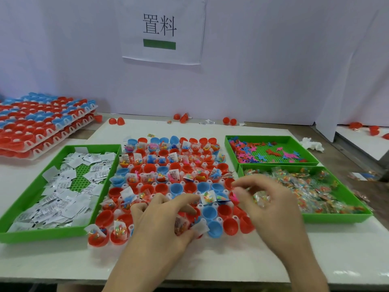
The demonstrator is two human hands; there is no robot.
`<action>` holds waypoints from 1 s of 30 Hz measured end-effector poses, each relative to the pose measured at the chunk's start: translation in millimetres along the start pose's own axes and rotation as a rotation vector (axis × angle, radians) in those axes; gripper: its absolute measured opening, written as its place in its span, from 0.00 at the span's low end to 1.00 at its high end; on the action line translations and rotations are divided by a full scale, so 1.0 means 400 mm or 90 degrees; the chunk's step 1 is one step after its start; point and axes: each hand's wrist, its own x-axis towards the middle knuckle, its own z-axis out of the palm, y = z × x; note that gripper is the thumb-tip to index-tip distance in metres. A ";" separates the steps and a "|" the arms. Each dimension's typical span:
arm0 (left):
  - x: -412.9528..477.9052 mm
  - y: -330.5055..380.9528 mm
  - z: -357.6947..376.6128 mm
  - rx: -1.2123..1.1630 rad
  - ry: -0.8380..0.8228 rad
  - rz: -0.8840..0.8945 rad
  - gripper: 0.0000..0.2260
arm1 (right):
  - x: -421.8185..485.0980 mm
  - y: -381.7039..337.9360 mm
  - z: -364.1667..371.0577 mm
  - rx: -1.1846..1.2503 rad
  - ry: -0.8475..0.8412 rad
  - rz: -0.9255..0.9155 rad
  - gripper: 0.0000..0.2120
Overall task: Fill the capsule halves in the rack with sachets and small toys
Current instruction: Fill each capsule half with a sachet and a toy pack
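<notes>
A white rack (117, 217) of red and blue capsule halves lies in the middle of the table. Its far rows hold sachets and toys; several near halves are bare. My left hand (162, 224) hovers over the rack's front rows with curled fingers, holding a clear bead sachet (181, 225) and a white sachet (201, 227). My right hand (271, 205) is over the rack's right edge, pinching a clear bead sachet (261, 199), with a pink toy (235, 196) at its fingertips.
A green tray of white sachets (31, 199) sits left of the rack. At the right are a green tray of flat toys (229, 148) and a green tray of bead sachets (336, 217). Stacked capsule racks (42, 123) stand far left. Loose red halves lie along the wall.
</notes>
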 end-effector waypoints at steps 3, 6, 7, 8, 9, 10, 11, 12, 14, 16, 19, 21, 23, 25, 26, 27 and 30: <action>-0.005 0.017 -0.010 -0.028 0.048 -0.007 0.19 | 0.015 0.073 -0.051 -0.040 0.086 0.084 0.10; -0.008 0.036 -0.024 -0.097 0.139 -0.004 0.17 | 0.028 0.139 -0.085 -0.081 0.061 0.175 0.11; -0.010 0.038 -0.031 -0.129 0.171 -0.003 0.15 | 0.036 0.153 -0.090 -0.097 0.041 0.192 0.12; -0.013 0.035 -0.040 -0.158 0.204 -0.008 0.12 | 0.047 0.162 -0.090 -0.113 0.023 0.198 0.13; -0.014 0.025 -0.050 -0.176 0.236 -0.019 0.11 | 0.062 0.168 -0.087 -0.128 0.006 0.198 0.14; -0.014 0.009 -0.059 -0.189 0.262 -0.034 0.11 | 0.078 0.171 -0.083 -0.142 -0.016 0.198 0.14; -0.014 -0.007 -0.069 -0.198 0.280 -0.050 0.10 | 0.092 0.175 -0.077 -0.155 -0.044 0.201 0.15; -0.016 -0.025 -0.083 -0.202 0.290 -0.063 0.11 | 0.105 0.178 -0.069 -0.172 -0.075 0.207 0.15; -0.016 -0.055 -0.118 -0.195 0.303 -0.077 0.12 | 0.122 0.184 -0.051 -0.210 -0.118 0.218 0.13; -0.002 -0.096 -0.164 -0.156 0.327 -0.097 0.12 | 0.128 0.186 -0.039 -0.210 -0.100 0.229 0.08; 0.054 -0.196 -0.228 -0.092 0.314 -0.169 0.11 | 0.122 0.193 -0.035 -0.197 -0.049 0.235 0.08; 0.098 -0.265 -0.249 -0.009 0.209 -0.252 0.09 | 0.118 0.200 -0.034 -0.180 -0.026 0.233 0.09; 0.121 -0.314 -0.235 0.049 0.089 -0.313 0.15 | 0.118 0.206 -0.034 -0.140 0.006 0.233 0.11; 0.124 -0.338 -0.209 0.055 0.087 -0.323 0.13 | 0.118 0.210 -0.038 -0.119 0.043 0.222 0.11; 0.123 -0.342 -0.201 0.052 0.117 -0.316 0.09 | 0.116 0.213 -0.040 -0.103 0.064 0.216 0.10; 0.121 -0.343 -0.195 0.048 0.144 -0.312 0.04 | 0.113 0.215 -0.042 -0.086 0.088 0.210 0.09; 0.119 -0.341 -0.191 0.036 0.168 -0.297 0.06 | 0.105 0.224 -0.053 -0.040 0.158 0.196 0.08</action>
